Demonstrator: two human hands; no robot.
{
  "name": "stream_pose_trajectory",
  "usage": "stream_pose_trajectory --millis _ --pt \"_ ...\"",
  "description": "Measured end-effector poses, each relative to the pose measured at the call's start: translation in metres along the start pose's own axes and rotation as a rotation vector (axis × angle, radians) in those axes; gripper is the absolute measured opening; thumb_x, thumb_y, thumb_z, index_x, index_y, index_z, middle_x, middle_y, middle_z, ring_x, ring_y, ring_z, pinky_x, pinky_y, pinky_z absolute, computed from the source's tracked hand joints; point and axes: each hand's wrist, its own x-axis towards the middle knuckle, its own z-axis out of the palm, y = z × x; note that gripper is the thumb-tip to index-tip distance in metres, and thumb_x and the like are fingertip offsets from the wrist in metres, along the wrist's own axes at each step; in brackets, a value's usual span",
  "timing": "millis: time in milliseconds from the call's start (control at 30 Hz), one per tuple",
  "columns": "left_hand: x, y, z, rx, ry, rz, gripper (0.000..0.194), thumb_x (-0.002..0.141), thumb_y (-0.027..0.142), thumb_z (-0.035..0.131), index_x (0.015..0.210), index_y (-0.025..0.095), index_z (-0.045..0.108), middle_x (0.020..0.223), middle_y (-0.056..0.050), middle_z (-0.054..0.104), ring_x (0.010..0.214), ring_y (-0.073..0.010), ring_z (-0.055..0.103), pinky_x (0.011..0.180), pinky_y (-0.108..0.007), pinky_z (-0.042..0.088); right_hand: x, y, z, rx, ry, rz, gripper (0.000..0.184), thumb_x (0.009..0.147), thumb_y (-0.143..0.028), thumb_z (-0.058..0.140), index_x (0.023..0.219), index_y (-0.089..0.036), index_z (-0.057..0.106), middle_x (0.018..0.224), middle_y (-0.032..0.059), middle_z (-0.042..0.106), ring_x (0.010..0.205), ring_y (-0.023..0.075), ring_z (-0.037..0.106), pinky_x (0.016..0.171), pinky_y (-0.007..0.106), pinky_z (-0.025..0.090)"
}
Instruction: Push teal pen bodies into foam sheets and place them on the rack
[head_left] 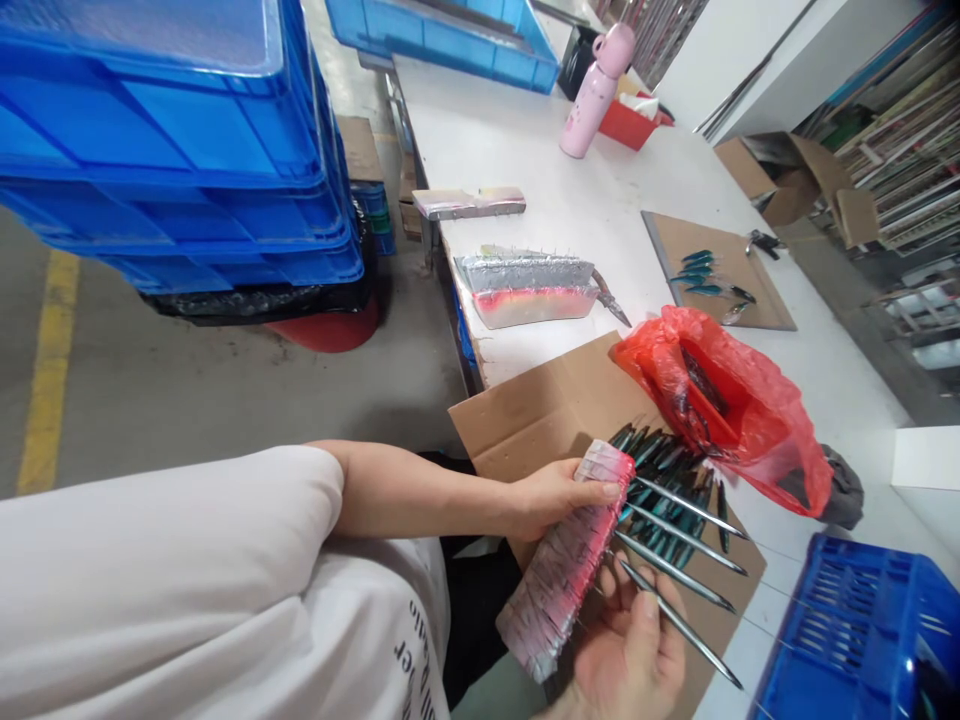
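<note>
A pink-edged taped block (561,572) tilts at the near centre, over a cardboard sheet (532,415). The left hand (551,495) is wrapped round its far end, thumb on top. Pointed silvery rods (682,576) jut rightward from its edge; the right hand (630,640), partly curled, pinches the nearest one by its inner end. Teal pieces (667,535) lie beneath. Farther right sits a red plastic bag (772,420); stacked blue crates (187,130) stand far left.

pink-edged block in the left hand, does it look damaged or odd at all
Somewhat: the pink-edged block in the left hand looks worn, with dark streaks across its broad face and uneven pink staining along one edge. Whether that is damage or ordinary use, I can't tell.
</note>
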Motion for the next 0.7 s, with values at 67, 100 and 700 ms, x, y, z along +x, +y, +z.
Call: stream_pose_trajectory --millis 67,100,700 --pt "-0.0005 0.0001 0.0004 0.0 -0.003 0.005 0.041 0.058 0.039 0.073 0.085 0.012 0.056 0.071 -0.002 0.057 0.056 -0.0101 0.052 0.059 -0.027 0.045 0.0003 -0.0018 0.0003 -0.044 -0.011 -0.048 0.027 0.066 -0.025 0.063 0.093 -0.021 0.059 0.078 -0.001 0.067 0.072 0.0146 0.064 0.064 0.025 0.054" --pt "-0.0006 0.0002 0.0005 -0.001 -0.004 0.007 0.042 0.058 0.039 0.073 0.086 0.012 0.056 0.071 -0.002 0.057 0.056 -0.0101 0.052 0.059 -0.027 0.044 0.0009 -0.0024 0.0005 -0.06 -0.013 -0.068 0.027 0.066 -0.024 0.063 0.093 -0.021 0.059 0.078 -0.0011 0.068 0.072 0.0145 0.064 0.064 0.025 0.054" --pt "-0.0002 -0.0001 0.0009 0.038 0.012 0.025 0.043 0.06 0.038 0.072 0.091 0.013 0.056 0.075 -0.002 0.058 0.06 -0.0104 0.053 0.064 -0.028 0.046 0.0056 -0.0019 -0.0057 -0.003 0.023 0.143 0.02 0.065 -0.025 0.062 0.084 -0.017 0.062 0.076 0.0017 0.068 0.077 0.0139 0.064 0.068 0.023 0.054"
